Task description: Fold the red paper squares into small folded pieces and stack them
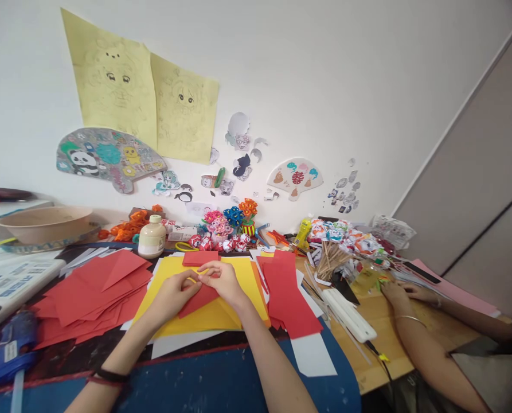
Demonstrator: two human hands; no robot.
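Both hands pinch a red paper piece [199,296] flat against the yellow sheets [234,312] at the table's middle: left hand [176,291] and right hand [222,280] closed on its upper edge, steadying a crease. A co-worker's hands [399,292] rest nearby.

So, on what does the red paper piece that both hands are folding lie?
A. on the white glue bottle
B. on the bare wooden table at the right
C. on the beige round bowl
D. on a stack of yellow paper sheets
D: the left hand and the right hand pinch the red paper piece, which rests on the stack of yellow paper sheets spread under both hands.
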